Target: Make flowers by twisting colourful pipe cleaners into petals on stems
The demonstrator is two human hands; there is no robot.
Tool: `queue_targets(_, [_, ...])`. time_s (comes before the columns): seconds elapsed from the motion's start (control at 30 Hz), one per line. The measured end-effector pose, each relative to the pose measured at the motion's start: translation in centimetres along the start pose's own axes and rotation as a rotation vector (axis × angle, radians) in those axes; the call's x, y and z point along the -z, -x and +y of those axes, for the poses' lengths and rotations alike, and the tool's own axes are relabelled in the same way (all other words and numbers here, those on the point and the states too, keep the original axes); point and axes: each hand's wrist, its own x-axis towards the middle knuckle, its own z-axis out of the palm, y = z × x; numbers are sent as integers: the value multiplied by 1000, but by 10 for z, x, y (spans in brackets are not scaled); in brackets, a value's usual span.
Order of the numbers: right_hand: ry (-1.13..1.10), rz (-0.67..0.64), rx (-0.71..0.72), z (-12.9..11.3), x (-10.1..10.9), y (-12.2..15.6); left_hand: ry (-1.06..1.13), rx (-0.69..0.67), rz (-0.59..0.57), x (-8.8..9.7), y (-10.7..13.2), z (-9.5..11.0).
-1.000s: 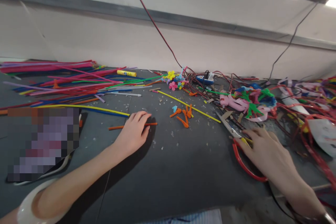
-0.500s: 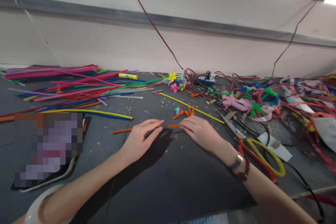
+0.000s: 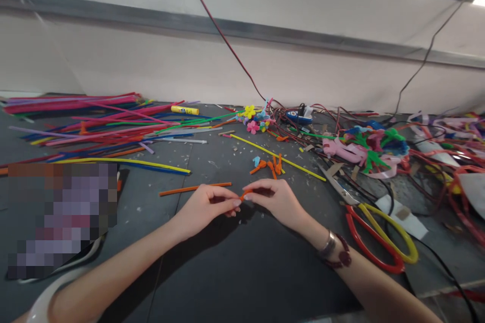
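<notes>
My left hand point(image 3: 212, 204) and my right hand point(image 3: 278, 201) meet over the dark table, fingertips pinched together. Between them is a short orange pipe cleaner piece point(image 3: 246, 194), mostly covered by the fingers, so its full shape is hidden. A longer orange pipe cleaner point(image 3: 182, 190) lies behind my left hand, partly covered by it. Just beyond my right hand sit several small bent orange pieces point(image 3: 278, 164) and a light blue bit point(image 3: 257, 161).
Scissors point(image 3: 373, 232) with red and yellow handles lie right of my right hand. Many coloured pipe cleaners point(image 3: 113, 126) spread at back left, near a yellow tube point(image 3: 185, 110). A long yellow pipe cleaner point(image 3: 288, 159), pipe cleaner flowers point(image 3: 250, 118) and tangled cables point(image 3: 337, 121) lie behind.
My hands have come together and now pinch the short orange piece. My left hand has left the longer orange pipe cleaner on the table.
</notes>
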Motion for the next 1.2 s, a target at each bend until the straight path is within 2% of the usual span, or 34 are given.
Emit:
queue_targets(0.1, [-141,-62,-139,0,-1,-1,1,16,0,0,0,2])
queue_targets(0.27, [-328,-105,-227,-3,-1,-1,-15,28,-54,-2,1,4])
queue_targets(0.47, [-603,-224,-415,-1,-1,0,-37,-38,-91,-4,4,6])
queue_targets(0.6, [-725,-265,-470,-1,-4,1,-84,-116,-66,-5,7,9])
queue_targets(0.7, [-724,-251,-438,-2,-5,1,-135,-146,-18,-6,8,11])
queue_targets(0.8, [-587,-174,-330,-3,-3,0,-124,-98,-6,-7,7,11])
queue_targets(0.97, [-245,-107,-161,-3,-1,1,-72,1,-60,-8,4,6])
queue_targets(1.1, [294,107,93,3,9,-3,1,25,-83,-8,2,1])
queue_targets(1.2, [684,244,276,16,21,-12,78,33,-54,-7,1,-1])
